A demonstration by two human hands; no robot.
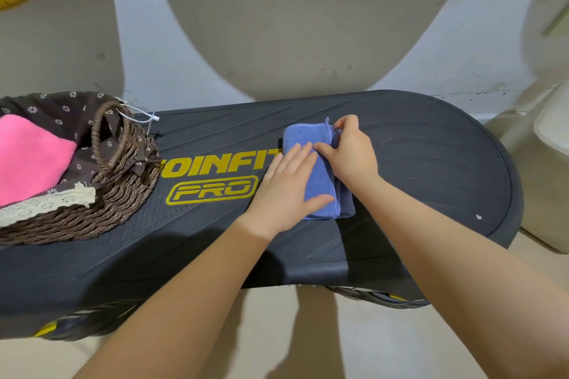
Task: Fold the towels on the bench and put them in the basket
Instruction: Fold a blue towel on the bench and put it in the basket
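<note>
The blue towel (314, 169) lies on the dark tabletop (431, 163), well to the right of the wicker basket (123, 200), and is already folded into a narrow strip with several layers showing at its right edge. A pink towel (30, 157) sits inside the basket, against its flowered brown liner (61, 114).

Hand states: the left hand (286, 184) lies flat on the blue towel with fingers straight, pressing the layers down. The right hand (348, 154), on the side of the towel away from the basket, pinches the towel's right edge between thumb and fingers.

Step in hand, judged from the layout: closing or squaring the current fold.

1. Keep the flat left hand on the stack so the lower layers do not slide on the ribbed tabletop.
2. Draw the pinched edge level with the edge below it before releasing.
3. Smooth from the fold line outward to remove trapped bulges.
4. Lift the finished bundle with both hands and carry it toward the basket, placing it beside the pink towel.

Readable markings: between the basket and the blue towel, yellow lettering on the tabletop reads "OINFIT", with its start hidden by the basket and its end reaching the left hand. Below it, a yellow outlined badge (212, 191) reads "PRO".
</note>
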